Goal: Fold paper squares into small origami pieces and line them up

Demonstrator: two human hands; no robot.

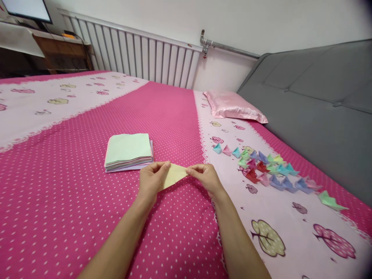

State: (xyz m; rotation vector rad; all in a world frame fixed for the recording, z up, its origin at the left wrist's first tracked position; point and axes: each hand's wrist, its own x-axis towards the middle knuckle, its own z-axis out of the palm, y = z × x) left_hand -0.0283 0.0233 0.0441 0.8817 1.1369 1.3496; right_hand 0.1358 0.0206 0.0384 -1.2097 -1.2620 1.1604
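Extending over the bed [174, 116], the folded yellow paper [174, 176] is pinched at opposite ends by the fingers of the left hand [150, 180] and right hand [208, 179], near the paper stack [128, 149].

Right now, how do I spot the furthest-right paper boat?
Find the grey padded headboard, then the cluster of colourful folded-paper boats on the pink patterned bedspread below it. At the cluster's right end, slightly apart, sits the light green folded-paper boat, unlike its pink and purple neighbours.
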